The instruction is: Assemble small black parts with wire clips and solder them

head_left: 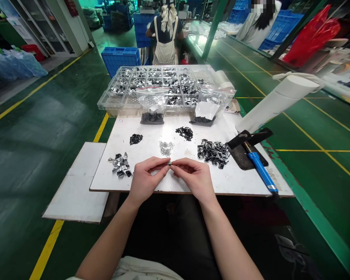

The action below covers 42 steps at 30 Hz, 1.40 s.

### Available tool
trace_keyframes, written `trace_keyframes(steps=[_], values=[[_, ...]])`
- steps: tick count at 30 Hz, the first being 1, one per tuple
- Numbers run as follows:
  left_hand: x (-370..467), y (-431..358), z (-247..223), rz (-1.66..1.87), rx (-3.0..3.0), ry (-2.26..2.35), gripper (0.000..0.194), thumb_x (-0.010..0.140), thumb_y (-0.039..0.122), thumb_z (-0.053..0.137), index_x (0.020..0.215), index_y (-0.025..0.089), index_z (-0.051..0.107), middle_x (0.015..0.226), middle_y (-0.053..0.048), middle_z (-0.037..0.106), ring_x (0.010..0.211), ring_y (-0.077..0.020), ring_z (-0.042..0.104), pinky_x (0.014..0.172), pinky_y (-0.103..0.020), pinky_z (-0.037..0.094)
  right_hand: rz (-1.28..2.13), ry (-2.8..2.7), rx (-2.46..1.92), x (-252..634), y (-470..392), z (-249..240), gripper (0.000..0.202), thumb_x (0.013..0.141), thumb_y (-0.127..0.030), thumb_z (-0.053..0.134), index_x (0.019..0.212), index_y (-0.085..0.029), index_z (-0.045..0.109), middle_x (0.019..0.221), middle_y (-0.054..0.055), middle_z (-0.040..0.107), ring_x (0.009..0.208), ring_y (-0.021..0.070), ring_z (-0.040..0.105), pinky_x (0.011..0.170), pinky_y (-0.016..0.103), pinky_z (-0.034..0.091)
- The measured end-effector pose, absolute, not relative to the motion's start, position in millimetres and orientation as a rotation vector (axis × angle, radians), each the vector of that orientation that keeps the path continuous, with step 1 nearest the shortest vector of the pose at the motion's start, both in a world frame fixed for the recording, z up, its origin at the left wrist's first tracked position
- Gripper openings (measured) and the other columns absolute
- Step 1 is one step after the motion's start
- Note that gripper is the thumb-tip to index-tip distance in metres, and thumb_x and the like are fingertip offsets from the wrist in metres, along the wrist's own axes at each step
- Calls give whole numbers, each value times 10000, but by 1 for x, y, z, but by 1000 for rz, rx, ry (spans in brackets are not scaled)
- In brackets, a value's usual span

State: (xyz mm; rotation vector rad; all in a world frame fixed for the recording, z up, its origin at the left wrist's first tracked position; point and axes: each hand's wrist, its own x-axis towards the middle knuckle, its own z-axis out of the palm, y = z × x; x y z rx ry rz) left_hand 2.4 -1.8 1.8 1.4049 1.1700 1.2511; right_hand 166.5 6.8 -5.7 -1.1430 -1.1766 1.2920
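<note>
Between my fingertips, just above the white tabletop (151,186), is a small dark metallic part (169,163), mostly covered by the fingers. My left hand (148,175) pinches it from the left, and my right hand (194,175) pinches it from the right. Right behind the hands lies a pile of fine silvery wire pieces (166,148). Two piles of tiny black pieces, one on the left (136,139) and one on the right (184,133), lie farther back. Shiny silver-and-black parts (121,165) are heaped left of my left hand, and a bigger heap of black metallic parts (213,153) lies right of my right hand.
A clear compartment tray (111,102) full of parts stands at the back, with two plastic bags (152,116) (204,114) before it. A blue-handled soldering iron (261,171) rests on a black stand at right, near a white tube (277,101). A person (166,35) sits ahead.
</note>
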Motion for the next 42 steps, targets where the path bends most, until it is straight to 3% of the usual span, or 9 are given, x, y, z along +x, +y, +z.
trace_keyframes(steps=[8,14,20,29,36,39,42], values=[[1,-2,3,1240,1329,1167,186,820,197,754,999,171,801,986,-60,766,907,-197,734,854,-289,610,1287,-1181,-1162,166,6,-7,273,655,-392,886,813,-195,782,706,38,735,647,178,671,639,297,571],[-1,-3,2,1254,1321,1135,182,824,195,750,998,172,799,995,-63,762,926,-198,727,868,-292,606,1227,-1247,-1152,165,4,-5,218,729,-394,831,827,-206,784,800,52,753,717,197,689,683,320,580],[0,-2,2,1262,1279,1121,210,827,211,760,1032,181,794,1013,-55,758,927,-187,728,884,-283,602,1026,-1429,-1134,165,1,-2,101,841,-317,741,851,-220,766,846,45,738,727,178,668,660,308,546],[1,-2,5,1272,1295,1163,164,843,270,756,973,179,798,979,-60,765,945,-206,721,857,-289,596,827,-1575,-1081,162,-2,1,70,864,-236,677,803,-223,709,783,25,681,638,143,594,562,281,494],[2,-4,2,1292,1221,1168,234,806,271,790,1024,184,781,963,-57,770,907,-194,730,871,-296,605,1009,-1432,-1063,167,-1,1,83,813,-246,710,739,-218,683,749,18,664,673,150,593,600,280,481],[2,-3,0,1290,1227,1160,304,794,256,799,1087,184,764,967,-59,764,890,-186,727,862,-297,611,1197,-1346,-1069,170,3,-4,118,768,-295,754,728,-203,691,682,8,653,608,139,580,583,279,481],[3,-3,-1,1262,1283,1138,241,816,239,774,1050,180,771,1004,-65,763,881,-184,727,861,-297,609,1329,-1269,-1075,172,6,-6,158,720,-317,787,707,-189,694,601,-7,634,532,127,565,538,269,485]])
